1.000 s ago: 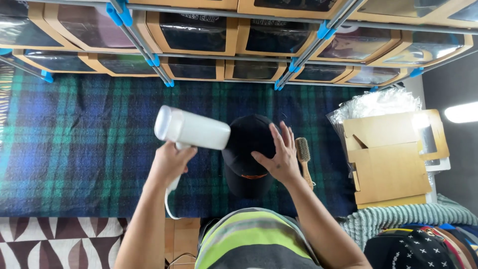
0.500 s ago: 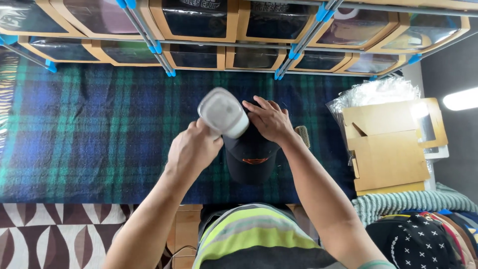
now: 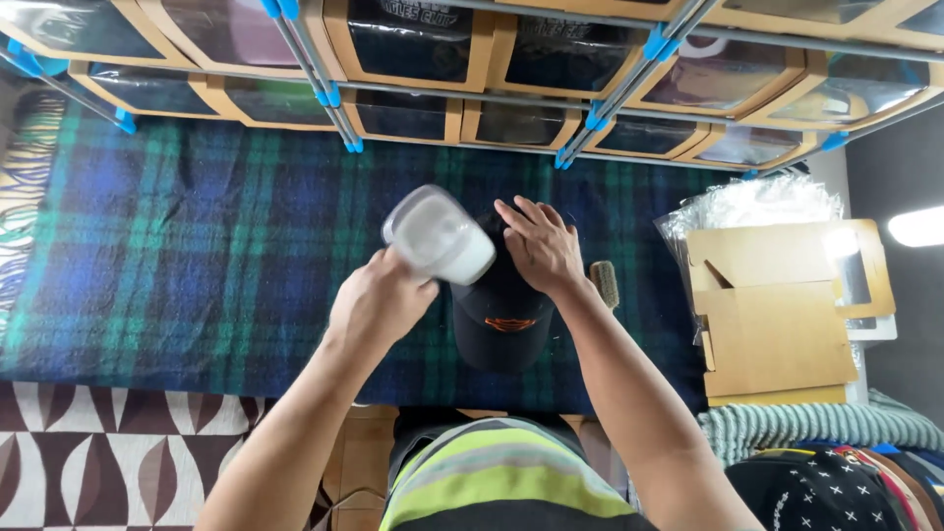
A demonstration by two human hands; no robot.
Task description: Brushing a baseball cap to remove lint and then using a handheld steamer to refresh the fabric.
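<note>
Below us, our left hand (image 3: 379,300) grips a white steamer (image 3: 440,236) just left of the black cap (image 3: 503,310); our right hand (image 3: 541,246) rests open-fingered on the cap's crown.

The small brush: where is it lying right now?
In the head view, the small brush lies on the plaid blanket, right of the right hand and black cap, left of the cardboard box.

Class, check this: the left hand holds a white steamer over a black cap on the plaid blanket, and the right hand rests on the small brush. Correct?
Not quite. In the head view the right hand rests on the cap, not the brush, which lies untouched beside it. The left hand does hold the steamer over the blanket.
</note>
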